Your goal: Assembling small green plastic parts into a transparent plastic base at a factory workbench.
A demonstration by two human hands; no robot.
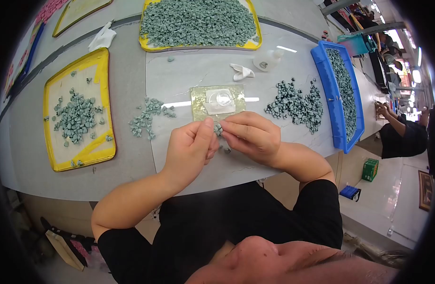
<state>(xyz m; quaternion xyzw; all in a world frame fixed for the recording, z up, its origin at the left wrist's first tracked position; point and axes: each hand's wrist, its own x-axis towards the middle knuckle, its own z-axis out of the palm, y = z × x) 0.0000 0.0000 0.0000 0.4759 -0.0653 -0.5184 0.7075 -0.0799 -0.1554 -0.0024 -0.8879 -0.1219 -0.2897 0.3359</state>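
Worktable seen from above the seated person. Beyond the fingers, a yellow tray (153,46) is heaped with small grey-green pieces (198,21); well to their left, a second yellow tray (104,85) holds a sparser cluster of the same pieces; far to their right, a blue bin (338,118) carries a long strip of them. 2 loose piles lie on the table (189,71): a pale one (146,118) just left of the fingers, a darker one (298,104) to their right. Directly beyond the fingertips sits a yellowish square mat (198,97) bearing a clear round dish (221,98). The left hand (189,149) and right hand (250,135) meet at the fingertips, thumb and forefinger of each pinched together on 1 small grey-green piece (218,128) held between them; a few more pieces (225,149) lie just beneath the hands
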